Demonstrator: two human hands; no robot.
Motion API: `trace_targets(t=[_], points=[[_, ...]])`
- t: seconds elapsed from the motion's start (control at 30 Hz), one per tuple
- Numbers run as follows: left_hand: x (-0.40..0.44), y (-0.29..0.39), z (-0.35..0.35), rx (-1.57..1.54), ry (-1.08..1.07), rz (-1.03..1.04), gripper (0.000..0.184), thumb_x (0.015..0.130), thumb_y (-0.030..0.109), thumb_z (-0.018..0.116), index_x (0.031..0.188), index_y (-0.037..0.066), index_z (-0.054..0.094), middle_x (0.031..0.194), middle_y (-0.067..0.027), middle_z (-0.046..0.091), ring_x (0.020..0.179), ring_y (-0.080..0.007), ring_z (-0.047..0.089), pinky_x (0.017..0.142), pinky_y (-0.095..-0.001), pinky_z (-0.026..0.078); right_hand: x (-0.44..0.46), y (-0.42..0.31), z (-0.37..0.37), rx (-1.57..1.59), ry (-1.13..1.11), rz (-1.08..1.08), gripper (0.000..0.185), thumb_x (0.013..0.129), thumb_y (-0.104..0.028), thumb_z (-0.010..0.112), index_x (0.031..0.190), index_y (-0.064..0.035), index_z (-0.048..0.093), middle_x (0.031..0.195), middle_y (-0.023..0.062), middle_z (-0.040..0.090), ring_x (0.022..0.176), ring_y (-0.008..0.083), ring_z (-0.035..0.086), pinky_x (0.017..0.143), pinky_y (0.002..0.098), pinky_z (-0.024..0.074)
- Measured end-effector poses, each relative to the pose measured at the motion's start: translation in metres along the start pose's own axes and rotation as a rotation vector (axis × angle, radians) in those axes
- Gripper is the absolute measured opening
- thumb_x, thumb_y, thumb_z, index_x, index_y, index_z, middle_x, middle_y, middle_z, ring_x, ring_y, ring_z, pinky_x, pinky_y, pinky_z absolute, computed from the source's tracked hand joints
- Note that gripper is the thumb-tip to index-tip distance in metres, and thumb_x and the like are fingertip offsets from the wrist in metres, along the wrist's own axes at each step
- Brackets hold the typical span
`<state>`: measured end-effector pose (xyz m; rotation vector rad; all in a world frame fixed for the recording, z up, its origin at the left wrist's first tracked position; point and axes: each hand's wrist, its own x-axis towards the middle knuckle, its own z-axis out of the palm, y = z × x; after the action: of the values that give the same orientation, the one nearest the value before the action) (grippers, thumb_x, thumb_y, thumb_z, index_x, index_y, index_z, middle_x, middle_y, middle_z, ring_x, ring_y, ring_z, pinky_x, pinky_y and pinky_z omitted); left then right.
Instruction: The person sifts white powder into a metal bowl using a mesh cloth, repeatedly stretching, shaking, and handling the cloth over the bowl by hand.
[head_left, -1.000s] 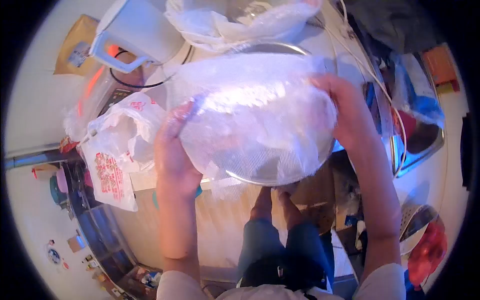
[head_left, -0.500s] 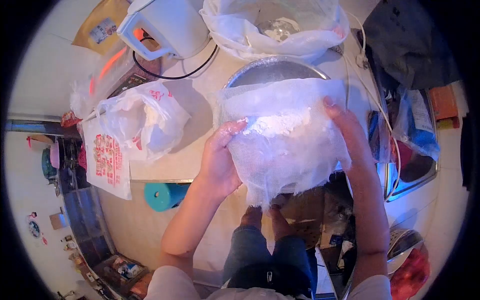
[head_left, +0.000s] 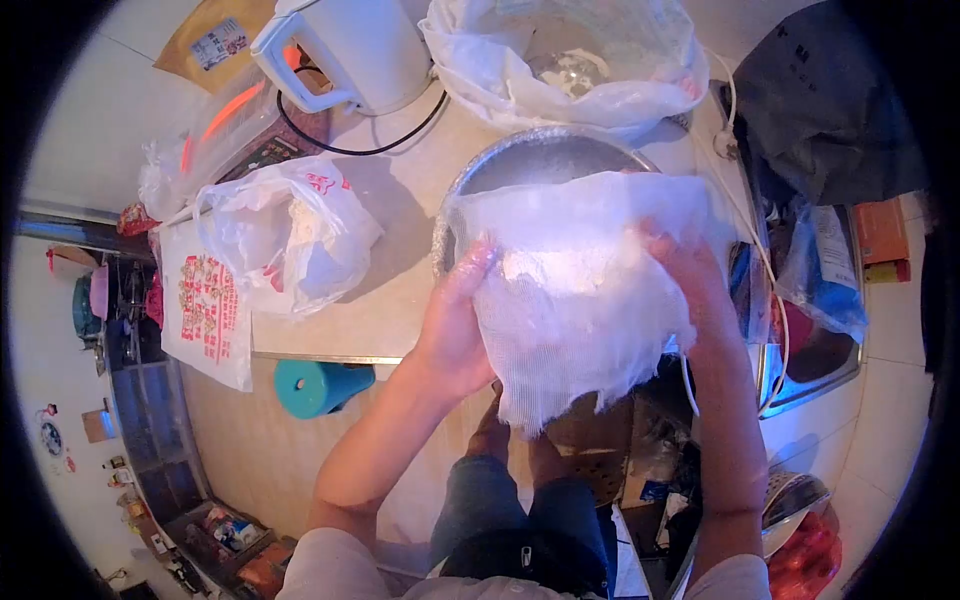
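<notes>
A white gauze cloth (head_left: 560, 345) is stretched between my two hands above the near part of a metal basin (head_left: 510, 165). My left hand (head_left: 455, 330) grips its left side, thumb on top and fingers underneath. My right hand (head_left: 690, 275) holds the opposite side the same way, its fingertips partly hidden by the fabric. Bright white powder (head_left: 550, 268) shows in the middle of the gauze, its outline washed out by glare. The front edge of the cloth hangs down, frayed. Most of the basin's inside is covered by the cloth.
Behind the basin sits an open plastic bag (head_left: 480, 75) with a powder-dusted bowl (head_left: 575, 72) inside. To the left are a white kettle (head_left: 375, 60) and a plastic bag (head_left: 290, 235) with red print. A teal stool (head_left: 320, 388) stands below the table edge; a cord (head_left: 765, 260) runs along the right.
The raised strip of powder on the gauze now looks flatter and smoother. Both hands still hold the cloth, which sits slightly lower in view. The camera view has shifted a little.
</notes>
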<state>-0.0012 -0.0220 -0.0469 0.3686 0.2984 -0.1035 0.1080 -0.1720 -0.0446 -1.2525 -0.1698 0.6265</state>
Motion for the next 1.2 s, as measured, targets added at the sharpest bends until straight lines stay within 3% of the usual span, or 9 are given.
trace_targets(t=[0.2, 0.4, 0.5, 0.7, 0.8, 0.9, 1.0, 1.1, 1.2], points=[[-0.001, 0.008, -0.006, 0.309, 0.005, 0.038, 0.044, 0.076, 0.028, 0.044, 0.110, 0.002, 0.033, 0.102, -0.0110, 0.044, 0.088, -0.0198, 0.047, 0.077, -0.0328, 0.039, -0.002, -0.010, 0.000, -0.018, 0.048, 0.092, 0.038, 0.069, -0.016, 0.057, 0.101, -0.0020, 0.042, 0.088, 0.0057, 0.050, 0.081, 0.0148, 0.048, 0.072, 0.0263, 0.0386], [0.004, 0.002, 0.019, 0.658, 0.209, 0.124, 0.034, 0.074, 0.021, 0.050, 0.100, 0.000, 0.042, 0.086, -0.0076, 0.050, 0.076, -0.0154, 0.050, 0.069, -0.0283, 0.042, -0.002, -0.005, 0.005, -0.043, 0.077, 0.075, 0.040, 0.069, -0.015, 0.057, 0.102, -0.0009, 0.041, 0.090, 0.0076, 0.049, 0.080, 0.0141, 0.049, 0.070, 0.0262, 0.0392], [0.014, -0.003, 0.010, 0.551, 0.352, 0.158, 0.035, 0.075, 0.025, 0.051, 0.098, 0.000, 0.044, 0.083, -0.0064, 0.052, 0.075, -0.0150, 0.051, 0.067, -0.0288, 0.043, -0.003, -0.002, 0.001, -0.072, 0.007, 0.072, 0.039, 0.069, -0.016, 0.058, 0.101, -0.0006, 0.043, 0.086, 0.0072, 0.051, 0.076, 0.0137, 0.050, 0.069, 0.0259, 0.0395], [0.008, 0.018, 0.019, 0.478, 0.388, 0.166, 0.037, 0.076, 0.027, 0.049, 0.099, -0.001, 0.042, 0.085, -0.0077, 0.052, 0.075, -0.0148, 0.051, 0.063, -0.0281, 0.043, 0.000, -0.011, -0.015, -0.190, -0.125, 0.259, 0.032, 0.069, -0.016, 0.058, 0.095, 0.0001, 0.049, 0.080, 0.0057, 0.054, 0.071, 0.0127, 0.051, 0.067, 0.0239, 0.0399], [0.005, 0.020, 0.022, 0.642, 0.350, 0.261, 0.034, 0.076, 0.028, 0.049, 0.094, 0.000, 0.046, 0.080, -0.0065, 0.052, 0.073, -0.0137, 0.051, 0.061, -0.0277, 0.043, -0.007, -0.025, -0.008, -0.106, -0.048, 0.192, 0.031, 0.070, -0.017, 0.057, 0.094, -0.0002, 0.049, 0.081, 0.0056, 0.054, 0.071, 0.0117, 0.051, 0.064, 0.0228, 0.0404], [0.011, 0.029, 0.005, 0.937, 0.452, 0.226, 0.031, 0.076, 0.029, 0.050, 0.087, 0.000, 0.051, 0.075, -0.0050, 0.052, 0.071, -0.0114, 0.049, 0.058, -0.0262, 0.042, -0.002, -0.019, -0.008, -0.218, -0.067, 0.226, 0.029, 0.071, -0.018, 0.056, 0.094, -0.0014, 0.050, 0.078, 0.0048, 0.054, 0.068, 0.0103, 0.052, 0.059, 0.0226, 0.0410], [0.009, 0.031, 0.005, 1.191, 0.485, 0.262, 0.028, 0.076, 0.028, 0.050, 0.080, 0.000, 0.053, 0.070, -0.0032, 0.051, 0.065, -0.0100, 0.049, 0.054, -0.0248, 0.041, 0.002, -0.007, -0.005, -0.095, -0.005, 0.245, 0.026, 0.071, -0.016, 0.053, 0.091, -0.0010, 0.050, 0.075, 0.0031, 0.054, 0.065, 0.0102, 0.051, 0.058, 0.0220, 0.0412], [0.011, 0.036, 0.004, 0.980, 0.455, 0.234, 0.030, 0.073, 0.027, 0.054, 0.086, 0.000, 0.052, 0.075, -0.0040, 0.053, 0.066, -0.0103, 0.050, 0.059, -0.0235, 0.040, 0.000, -0.007, -0.011, -0.180, 0.040, 0.244, 0.028, 0.072, -0.020, 0.052, 0.093, -0.0020, 0.050, 0.072, 0.0040, 0.054, 0.059, 0.0104, 0.051, 0.056, 0.0217, 0.0415], [0.018, 0.028, 0.000, 0.905, 0.426, 0.304, 0.025, 0.074, 0.023, 0.052, 0.083, 0.000, 0.052, 0.071, -0.0042, 0.053, 0.059, -0.0111, 0.050, 0.054, -0.0240, 0.042, 0.012, 0.023, -0.035, -0.058, -0.043, 0.326, 0.026, 0.072, -0.022, 0.051, 0.090, -0.0029, 0.051, 0.077, 0.0055, 0.054, 0.065, 0.0111, 0.052, 0.059, 0.0219, 0.0420]])
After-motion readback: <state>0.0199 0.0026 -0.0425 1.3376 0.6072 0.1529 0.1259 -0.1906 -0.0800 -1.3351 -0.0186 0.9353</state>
